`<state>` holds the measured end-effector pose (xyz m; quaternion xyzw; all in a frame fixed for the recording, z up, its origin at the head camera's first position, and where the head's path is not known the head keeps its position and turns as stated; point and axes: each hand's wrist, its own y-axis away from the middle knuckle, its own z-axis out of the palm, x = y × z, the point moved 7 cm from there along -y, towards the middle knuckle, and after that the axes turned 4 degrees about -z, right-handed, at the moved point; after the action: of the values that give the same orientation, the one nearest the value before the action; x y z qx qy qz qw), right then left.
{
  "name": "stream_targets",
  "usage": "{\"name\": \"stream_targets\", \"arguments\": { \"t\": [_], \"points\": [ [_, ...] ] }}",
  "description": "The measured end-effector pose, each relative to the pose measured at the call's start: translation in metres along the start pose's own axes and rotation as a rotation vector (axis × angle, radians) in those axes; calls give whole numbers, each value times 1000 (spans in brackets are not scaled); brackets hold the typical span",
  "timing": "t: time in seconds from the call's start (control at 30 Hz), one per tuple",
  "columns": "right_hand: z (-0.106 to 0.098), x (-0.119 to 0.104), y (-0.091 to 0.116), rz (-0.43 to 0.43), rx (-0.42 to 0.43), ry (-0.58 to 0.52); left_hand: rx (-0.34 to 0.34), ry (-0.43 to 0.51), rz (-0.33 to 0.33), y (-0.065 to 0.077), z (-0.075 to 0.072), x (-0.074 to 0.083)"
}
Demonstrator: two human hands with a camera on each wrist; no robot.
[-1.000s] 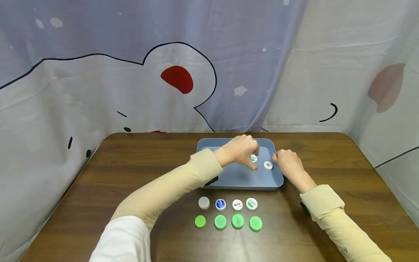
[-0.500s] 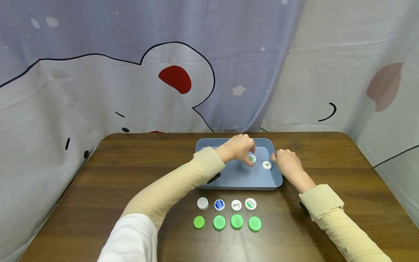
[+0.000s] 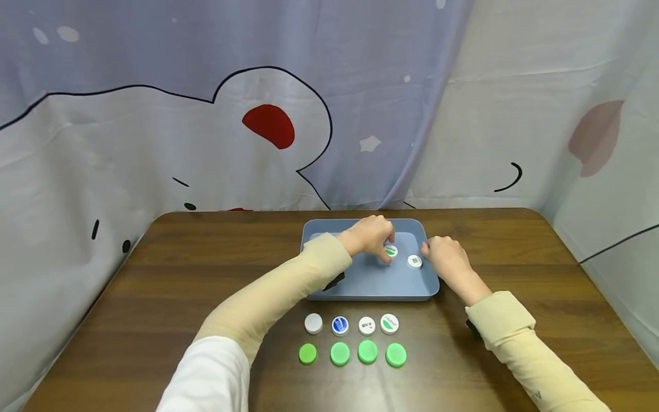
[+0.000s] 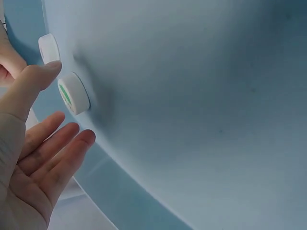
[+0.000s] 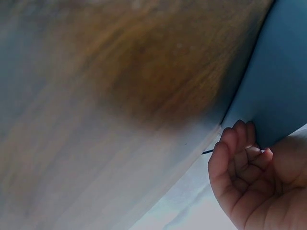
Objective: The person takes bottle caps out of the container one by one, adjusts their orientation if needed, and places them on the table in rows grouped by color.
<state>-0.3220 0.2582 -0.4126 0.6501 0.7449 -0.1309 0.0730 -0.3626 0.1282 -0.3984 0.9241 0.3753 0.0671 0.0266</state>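
In the head view my left hand (image 3: 368, 234) reaches over the blue-grey tray (image 3: 370, 281). Its thumb and fingers are spread around a white cap with a green mark (image 3: 391, 251). The left wrist view shows that cap (image 4: 74, 93) between thumb and fingers, with a gap to the fingers. A second white cap with a small dark square (image 3: 414, 262) lies to its right in the tray. At the tray's right rim my right hand (image 3: 451, 260) holds the edge. In the right wrist view its fingers (image 5: 223, 160) curl by the outer wall; the thumb is mostly hidden.
In front of the tray, a row of white-rimmed caps (image 3: 340, 326) lies on the wooden table (image 3: 195, 274). A row of green caps (image 3: 368, 351) lies nearer. A patterned curtain (image 3: 401, 103) hangs behind the table.
My left hand has drawn slightly closer around the green-marked cap. The right hand keeps its place at the tray's edge. The whole head view has shifted a little left.
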Motion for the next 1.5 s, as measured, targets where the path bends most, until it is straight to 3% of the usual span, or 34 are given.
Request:
{"name": "stream_targets", "arguments": {
  "t": [0.37, 0.87, 1.13, 1.5],
  "points": [
    [2, 2, 0, 5, -11, 13, -7, 22, 14, -5, 9, 5],
    [-2, 0, 3, -4, 8, 6, 3, -1, 14, -5, 10, 9],
    [-1, 0, 3, 2, -1, 7, 20, -12, -21, -4, 11, 8],
    [-2, -2, 1, -9, -2, 23, 102, 12, -9, 12, -18, 18]
  ]
}}
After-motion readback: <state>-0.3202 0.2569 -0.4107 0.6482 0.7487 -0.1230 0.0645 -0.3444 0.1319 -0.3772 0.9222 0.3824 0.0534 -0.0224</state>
